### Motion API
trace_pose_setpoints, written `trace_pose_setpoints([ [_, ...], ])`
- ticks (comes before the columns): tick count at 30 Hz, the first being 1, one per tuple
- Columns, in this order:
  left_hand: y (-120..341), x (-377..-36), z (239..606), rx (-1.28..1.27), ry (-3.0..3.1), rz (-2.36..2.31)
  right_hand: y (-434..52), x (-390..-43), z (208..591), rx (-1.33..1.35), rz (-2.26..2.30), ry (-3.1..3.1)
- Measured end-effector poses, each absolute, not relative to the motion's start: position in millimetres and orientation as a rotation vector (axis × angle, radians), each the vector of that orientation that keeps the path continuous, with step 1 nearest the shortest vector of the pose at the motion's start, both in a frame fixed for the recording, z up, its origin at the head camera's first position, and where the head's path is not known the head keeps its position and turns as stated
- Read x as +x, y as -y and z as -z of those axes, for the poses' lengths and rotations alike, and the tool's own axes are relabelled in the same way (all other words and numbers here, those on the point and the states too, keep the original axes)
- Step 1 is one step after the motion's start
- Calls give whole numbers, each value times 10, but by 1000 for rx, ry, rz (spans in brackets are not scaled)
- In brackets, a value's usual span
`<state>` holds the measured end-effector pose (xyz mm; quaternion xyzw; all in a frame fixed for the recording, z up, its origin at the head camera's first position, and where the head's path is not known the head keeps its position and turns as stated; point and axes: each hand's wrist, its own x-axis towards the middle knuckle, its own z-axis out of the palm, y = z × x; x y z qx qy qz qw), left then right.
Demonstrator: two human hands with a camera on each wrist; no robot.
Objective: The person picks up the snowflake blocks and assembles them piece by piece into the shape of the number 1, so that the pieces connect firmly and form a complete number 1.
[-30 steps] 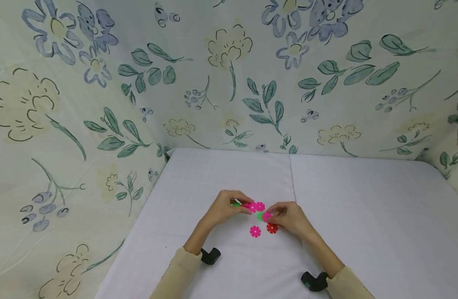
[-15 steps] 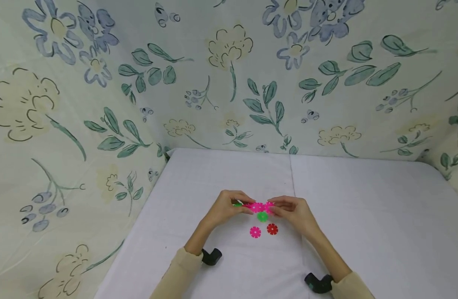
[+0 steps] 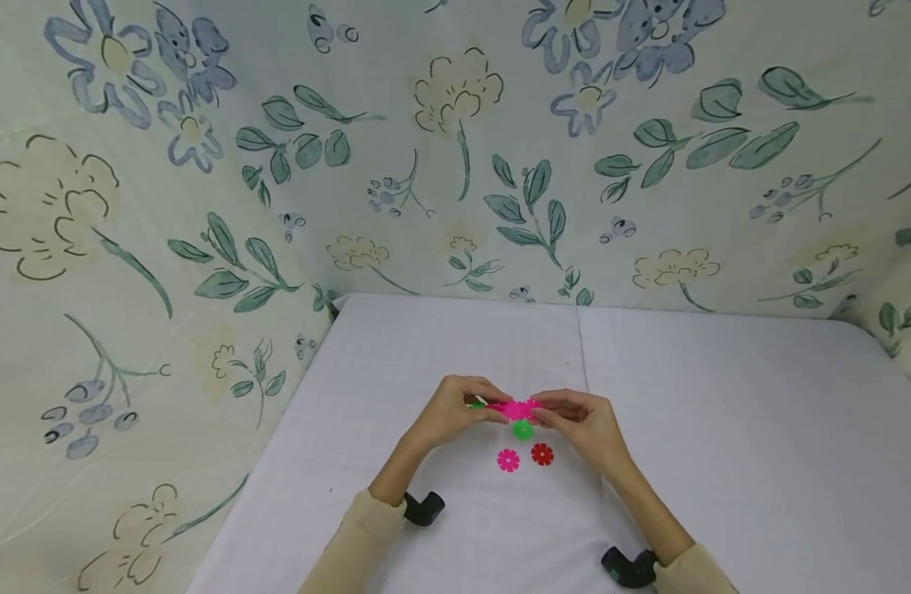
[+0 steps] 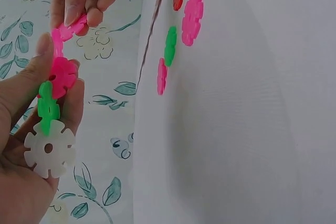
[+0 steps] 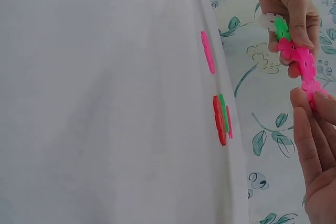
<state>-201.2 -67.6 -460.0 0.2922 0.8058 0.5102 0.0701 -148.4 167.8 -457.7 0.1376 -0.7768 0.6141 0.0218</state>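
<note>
Both hands meet above the middle of the white table (image 3: 723,429), forearms angled in from the near edge, and between them they hold a short chain of plastic flower discs (image 3: 511,408) just clear of the cloth. The left hand (image 3: 448,410) curls its thumb and fingers round the chain's left end; its wrist view shows a white disc (image 4: 48,149) low against the palm, then a green one (image 4: 47,106) and a pink one (image 4: 63,75) slotted edge to edge (each turned crosswise to its neighbour). The right hand (image 3: 583,422) pinches the pink disc (image 5: 316,88) at the other end between thumb and fingertips, the remaining fingers bent loosely beside it. Whether that last disc is fully seated in the chain is hard to tell from these angles. On the cloth just below the hands lie loose discs: a green one (image 3: 522,429) nearest the chain, then a pink one (image 3: 508,460) and a red one (image 3: 542,454) side by side, closer to the near edge.
</note>
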Motion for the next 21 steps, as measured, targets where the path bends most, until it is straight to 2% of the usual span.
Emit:
trace_pose_setpoints([
  [9, 690, -1988, 4566, 856, -2413, -1529, -1730, -1555, 4812, 474, -1930, 2358],
  [21, 663, -1979, 4584, 862, -2352, -1605, -1701, -1537, 4770, 528, -1906, 2331],
])
